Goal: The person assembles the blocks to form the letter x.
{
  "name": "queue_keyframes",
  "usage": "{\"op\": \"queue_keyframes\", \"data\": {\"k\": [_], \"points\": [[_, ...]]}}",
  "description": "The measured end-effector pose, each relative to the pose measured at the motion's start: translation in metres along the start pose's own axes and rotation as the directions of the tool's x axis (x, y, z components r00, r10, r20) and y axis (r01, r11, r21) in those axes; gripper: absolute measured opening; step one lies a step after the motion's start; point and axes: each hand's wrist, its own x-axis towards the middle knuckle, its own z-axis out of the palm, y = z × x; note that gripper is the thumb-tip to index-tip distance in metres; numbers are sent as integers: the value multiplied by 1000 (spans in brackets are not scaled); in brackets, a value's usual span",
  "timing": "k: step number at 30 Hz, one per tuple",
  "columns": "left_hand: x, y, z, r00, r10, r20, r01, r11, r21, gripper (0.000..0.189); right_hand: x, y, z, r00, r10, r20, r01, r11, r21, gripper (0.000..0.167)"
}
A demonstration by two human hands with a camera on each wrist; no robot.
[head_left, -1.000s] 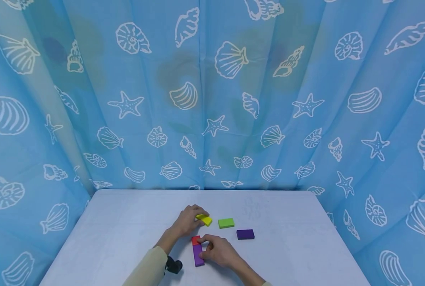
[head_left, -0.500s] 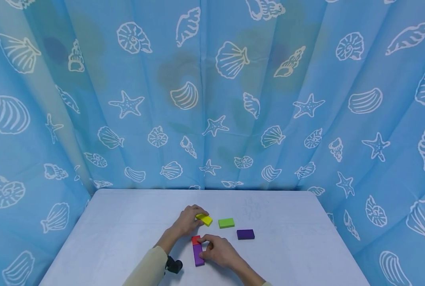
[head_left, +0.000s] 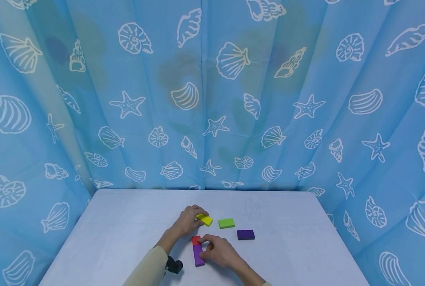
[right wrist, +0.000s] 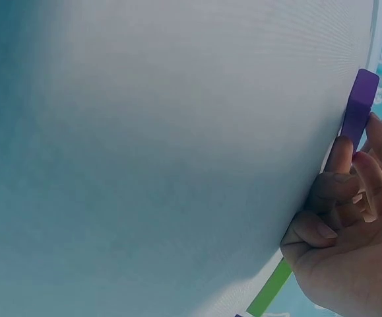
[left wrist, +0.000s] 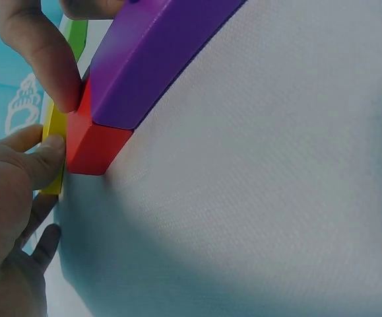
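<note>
Both your hands work low over a white worktop (head_left: pixel 298 246), your left hand (head_left: pixel 188 220) clamped on a bright yellow rectangular block (head_left: pixel 207 221), thumb and fingers pinching it just beyond the far end of a joined pair. Whether that yellow block rests flat, you cannot tell from here. Your right hand (head_left: pixel 218 251) comes in from the right, fingers bent and clamped along the pair: index fingertip on a small red block (head_left: pixel 195 240), thumb against a violet rectangular block (head_left: pixel 197 256). Those two lie end to end and touching, red on the far side, violet on the near. To the right of the yellow block, and apart from it, sits a lime-green rectangular block (head_left: pixel 226 223); nearer and farther right lies a dark purple rectangular block (head_left: pixel 246 234). A black device (head_left: pixel 174 265) juts from your left wrist below a beige sleeve (head_left: pixel 148 264), and a blue, shell-printed curtain (head_left: pixel 230 99) hangs at the far side.
</note>
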Motion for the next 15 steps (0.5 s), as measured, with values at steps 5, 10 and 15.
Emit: {"op": "queue_keyframes", "data": {"k": [5, 10, 15], "points": [[-1, -1, 0, 1000, -2, -3, 2, 1000, 8, 32, 0, 0, 0, 1000, 3, 4, -3, 1000, 1, 35], [-3, -1, -1, 1000, -3, -3, 3, 1000, 21, 31, -1, -1, -1, 1000, 2, -2, -2, 1000, -4, 35], [-6, -1, -2, 1000, 1, -13, -1, 1000, 32, 31, -1, -2, -1, 1000, 4, -6, -4, 1000, -12, 36]]}}
